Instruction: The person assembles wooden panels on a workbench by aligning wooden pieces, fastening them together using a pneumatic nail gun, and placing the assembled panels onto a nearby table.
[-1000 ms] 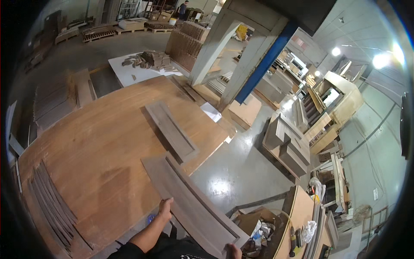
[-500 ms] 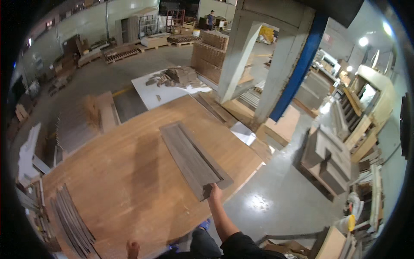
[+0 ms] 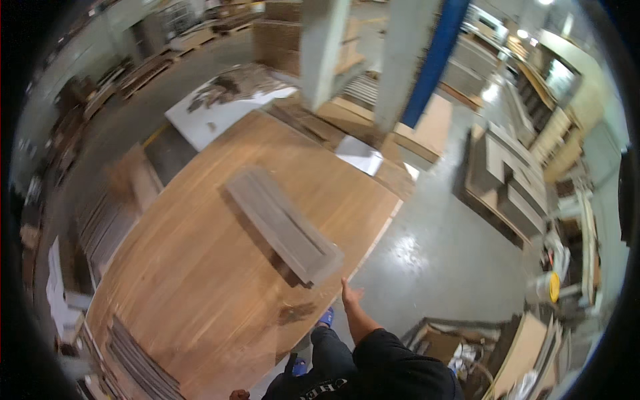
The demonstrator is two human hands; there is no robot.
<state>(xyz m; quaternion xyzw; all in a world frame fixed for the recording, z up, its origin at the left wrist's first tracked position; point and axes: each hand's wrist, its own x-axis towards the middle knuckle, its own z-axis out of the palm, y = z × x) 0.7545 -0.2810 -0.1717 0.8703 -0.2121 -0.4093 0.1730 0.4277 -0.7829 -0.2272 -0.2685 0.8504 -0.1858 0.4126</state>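
A long grey-brown framed panel (image 3: pixel 283 223), like a cabinet door, lies slantwise over the wooden tabletop (image 3: pixel 200 253). It is smeared by motion, and a dark shadow runs along its left edge; I cannot tell whether it rests flat. Just off its near right corner is my right hand (image 3: pixel 352 295), open, fingers apart, holding nothing. My left hand (image 3: pixel 239 395) shows only in part at the lower edge of the picture. Its fingers look curled in, with nothing seen in them. A dark brown patch (image 3: pixel 297 312) marks the tabletop near the panel's lower end.
Thin dark strips (image 3: pixel 143 357) lie at the table's near left. Beyond the far edge, scrap pieces (image 3: pixel 237 83) cover a white board (image 3: pixel 193 120). A pale machine column (image 3: pixel 323 53) rises there. Right of the table, a pallet of grey boards (image 3: pixel 507 180) stands on the floor.
My right hand has let go of the panel's near end and opened. The panel has shifted and looks blurred. My view has swung, so the table sits differently in the picture.
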